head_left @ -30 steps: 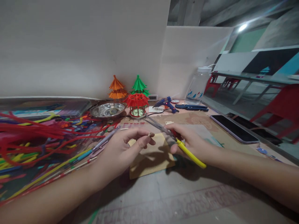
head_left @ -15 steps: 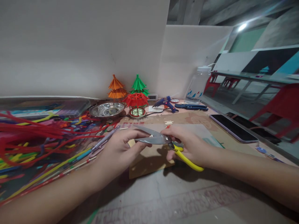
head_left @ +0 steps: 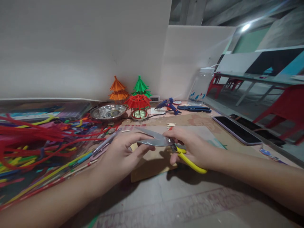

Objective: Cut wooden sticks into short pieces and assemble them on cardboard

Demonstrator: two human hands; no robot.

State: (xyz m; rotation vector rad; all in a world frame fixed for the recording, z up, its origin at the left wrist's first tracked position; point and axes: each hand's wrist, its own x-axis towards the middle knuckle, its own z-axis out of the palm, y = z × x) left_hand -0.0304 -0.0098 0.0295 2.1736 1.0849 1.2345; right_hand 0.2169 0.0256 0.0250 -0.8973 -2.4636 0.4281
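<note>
My right hand (head_left: 187,147) is closed around scissors (head_left: 162,140) with yellow handles and broad grey blades pointing left. The blades are a little apart at their tips. My left hand (head_left: 125,148) is closed in a pinch, thumb and fingers at the blades; what it holds is hidden behind them. Beneath both hands lies a tan board (head_left: 148,172) on the table. Short pale sticks (head_left: 171,125) rest just beyond the blades, and one more stick (head_left: 125,130) lies by my left fingers.
Red, yellow and blue strips (head_left: 30,136) pile up at left. Behind stand a metal dish (head_left: 95,112), a red-roofed model (head_left: 137,102), orange (head_left: 117,88) and green (head_left: 139,85) models, a glue gun (head_left: 167,104) and a bottle (head_left: 199,87). A phone (head_left: 237,130) lies at right.
The scissor blades have closed partway, and the small pale bit seen between them before is now out of sight. Both hands stay in nearly the same place.
</note>
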